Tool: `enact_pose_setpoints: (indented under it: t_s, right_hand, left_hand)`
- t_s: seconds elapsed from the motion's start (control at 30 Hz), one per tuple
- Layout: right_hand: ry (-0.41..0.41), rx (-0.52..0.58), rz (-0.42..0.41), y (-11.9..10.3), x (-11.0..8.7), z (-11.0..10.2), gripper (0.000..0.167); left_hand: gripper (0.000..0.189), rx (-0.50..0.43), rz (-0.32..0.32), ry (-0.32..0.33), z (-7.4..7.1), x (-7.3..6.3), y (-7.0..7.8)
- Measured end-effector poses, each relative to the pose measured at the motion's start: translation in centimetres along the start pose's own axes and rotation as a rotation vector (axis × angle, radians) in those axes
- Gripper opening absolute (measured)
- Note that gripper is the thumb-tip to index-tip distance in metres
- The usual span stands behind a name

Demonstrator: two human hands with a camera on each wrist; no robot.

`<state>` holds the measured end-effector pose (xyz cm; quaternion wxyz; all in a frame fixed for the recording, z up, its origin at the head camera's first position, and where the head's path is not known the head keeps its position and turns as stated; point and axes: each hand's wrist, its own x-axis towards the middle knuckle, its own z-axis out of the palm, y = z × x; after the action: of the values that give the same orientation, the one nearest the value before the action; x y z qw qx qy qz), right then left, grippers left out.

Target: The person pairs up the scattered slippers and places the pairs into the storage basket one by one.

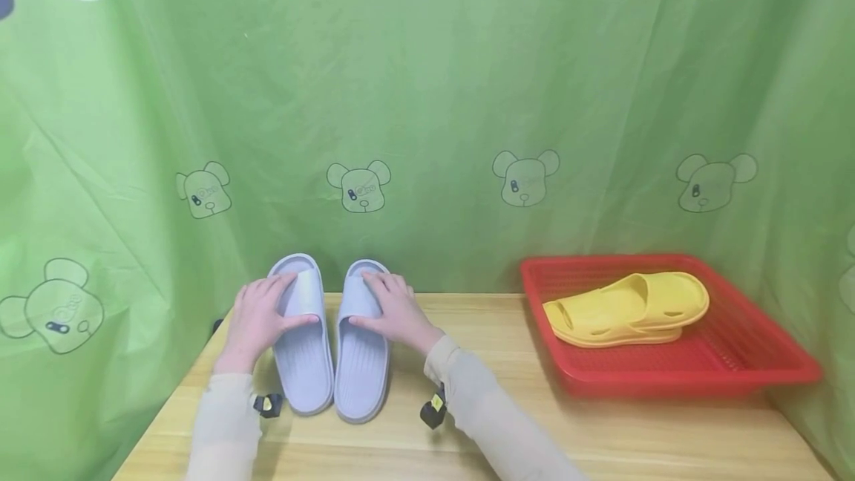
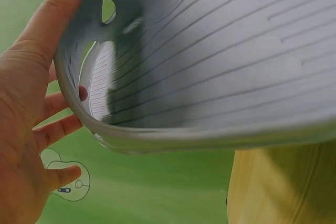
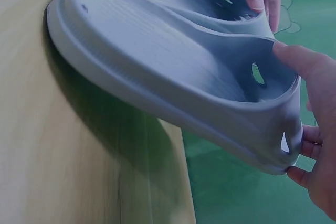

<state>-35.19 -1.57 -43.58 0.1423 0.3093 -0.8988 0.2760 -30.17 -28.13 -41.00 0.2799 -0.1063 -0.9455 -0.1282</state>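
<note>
Two pale grey-blue slide slippers are side by side at the table's back left, toes pointing away and reaching past the back edge. My left hand (image 1: 256,320) grips the left slipper (image 1: 302,371) at its strap, thumb on the strap's rim and fingers at the outer side. At the right slipper (image 1: 361,384), my right hand (image 1: 401,314) pinches the strap likewise. The right wrist view shows this slipper (image 3: 142,51) tilted, its sole casting a shadow on the wood. Holes pierce the strap of the left slipper (image 2: 226,66) in the left wrist view.
A red plastic basket (image 1: 675,377) stands on the right of the wooden table (image 1: 467,362). Inside it lie yellow slippers (image 1: 614,306), one stacked on the other. A green curtain (image 1: 441,95) with bear faces hangs behind and at both sides.
</note>
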Motion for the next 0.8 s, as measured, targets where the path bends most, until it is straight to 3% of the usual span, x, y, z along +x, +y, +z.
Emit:
enact_pose_setpoints:
  t_s: [0.33,0.8]
  right_hand:
    - [0.074,0.015,-0.013,-0.4,-1.1,-1.0,0.090]
    - [0.166,0.032,0.051,-0.6,-2.6,-2.6,0.094]
  left_hand:
    - [0.094,-0.021,-0.014,0.092,-0.5,-0.4,0.9]
    - [0.095,-0.123,-0.169,0.137,-1.1,-1.3,1.8]
